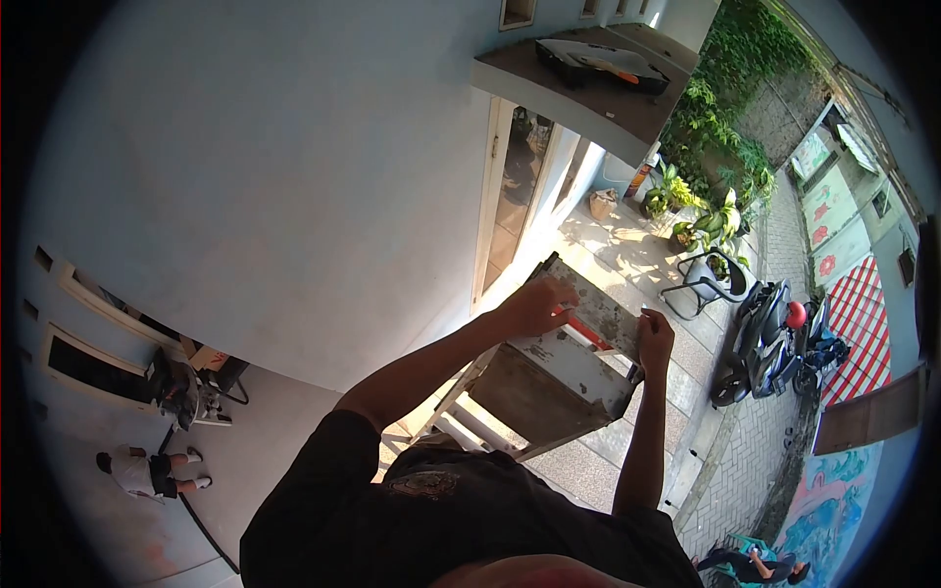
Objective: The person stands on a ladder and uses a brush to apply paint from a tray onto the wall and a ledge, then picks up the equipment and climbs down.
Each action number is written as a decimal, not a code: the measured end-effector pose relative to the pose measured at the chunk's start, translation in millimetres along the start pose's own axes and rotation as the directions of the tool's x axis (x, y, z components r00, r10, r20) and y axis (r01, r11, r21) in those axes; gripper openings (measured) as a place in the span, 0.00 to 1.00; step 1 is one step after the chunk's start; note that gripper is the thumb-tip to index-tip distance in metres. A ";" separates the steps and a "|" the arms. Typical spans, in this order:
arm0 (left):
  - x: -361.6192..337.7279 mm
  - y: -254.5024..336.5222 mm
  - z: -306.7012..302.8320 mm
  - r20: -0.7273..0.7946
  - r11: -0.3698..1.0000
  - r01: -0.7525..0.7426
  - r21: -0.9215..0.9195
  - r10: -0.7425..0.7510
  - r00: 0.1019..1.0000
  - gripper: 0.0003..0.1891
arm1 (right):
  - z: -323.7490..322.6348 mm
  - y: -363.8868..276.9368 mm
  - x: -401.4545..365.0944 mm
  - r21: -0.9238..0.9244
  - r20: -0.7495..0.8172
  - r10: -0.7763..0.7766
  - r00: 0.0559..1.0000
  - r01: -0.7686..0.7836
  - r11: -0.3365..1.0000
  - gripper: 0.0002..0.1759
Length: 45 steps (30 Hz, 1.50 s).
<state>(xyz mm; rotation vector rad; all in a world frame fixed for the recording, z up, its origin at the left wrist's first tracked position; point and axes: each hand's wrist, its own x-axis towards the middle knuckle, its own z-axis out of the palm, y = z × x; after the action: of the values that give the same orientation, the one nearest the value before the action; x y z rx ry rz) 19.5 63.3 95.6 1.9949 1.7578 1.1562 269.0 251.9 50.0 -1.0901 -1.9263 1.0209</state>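
A worn stepladder (598, 304) with paint-spattered, peeling top boards stands upright in front of my body. My left hand (541, 306) is bent over the left part of its top board, fingers curled. At the right end of the same board my right hand (655, 341) is closed round the edge, with a small white spot showing at its thumb. Between the boards, beside my left fingers, lies a red and white strip (586, 331). Below it hangs a stained brownish panel (524, 390). My fingertips on the far side are partly hidden.
A pale blue wall (294, 176) rises on the left, with a doorway (520, 186) and an overhead ledge (510, 78). Potted plants (676, 196), a chair (701, 284) and motorcycles (765, 343) stand to the right. One person (137, 470) is far left; another (765, 566) sits lower right.
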 end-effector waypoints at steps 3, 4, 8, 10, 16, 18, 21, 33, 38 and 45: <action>4.1 -1.1 -0.6 -0.028 0.997 -0.048 -0.053 0.046 0.999 0.09 | -0.9 2.1 0.6 -0.018 -0.012 -0.022 1.000 0.022 1.000 0.12; 4.9 -1.8 -2.0 -0.008 0.997 -0.030 -0.068 0.029 1.000 0.09 | -0.4 2.3 1.2 -0.022 -0.007 -0.019 1.000 0.019 1.000 0.12; 6.8 2.4 -6.8 0.017 0.996 0.008 -0.087 -0.007 1.000 0.07 | -1.0 -1.9 0.8 -0.030 -0.009 -0.001 1.000 0.001 1.000 0.12; 7.2 -4.3 -3.9 -0.008 0.990 -0.003 -0.140 0.002 1.000 0.07 | -1.2 -1.3 1.4 -0.033 -0.008 0.000 1.000 0.000 0.999 0.12; 6.3 -9.4 -3.1 -0.092 0.954 0.061 -0.293 -0.091 0.992 0.07 | -1.5 4.1 3.3 -0.028 -0.015 -0.009 1.000 0.008 1.000 0.11; 2.8 -11.0 -4.8 -0.077 0.919 0.164 -0.359 -0.204 0.976 0.08 | -1.4 3.5 1.3 -0.040 -0.012 -0.011 1.000 0.010 0.999 0.11; 2.0 -17.2 -4.4 -0.183 0.890 0.139 -0.435 -0.239 0.954 0.08 | -1.9 4.7 2.3 -0.007 -0.012 -0.001 1.000 0.001 1.000 0.12; -55.9 -29.3 6.7 -0.096 0.809 0.165 -0.564 -0.263 0.960 0.27 | -6.8 -1.2 -0.4 -0.066 -0.007 0.038 0.999 -0.038 0.997 0.13; -67.8 -26.1 17.9 -0.126 0.825 0.134 -0.549 -0.240 0.963 0.32 | -6.6 4.2 1.2 -0.063 -0.017 0.016 1.000 -0.017 0.998 0.13; -67.0 -20.6 13.7 -0.172 0.826 0.095 -0.555 -0.227 0.959 0.32 | -12.5 -0.1 7.3 -0.240 0.057 -0.097 0.994 0.108 0.965 0.10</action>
<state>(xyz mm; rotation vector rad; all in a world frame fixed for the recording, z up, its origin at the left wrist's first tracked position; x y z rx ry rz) 16.5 11.2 46.9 1.3913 1.4300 1.6548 276.6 262.1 57.0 -1.0939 -2.1627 0.7731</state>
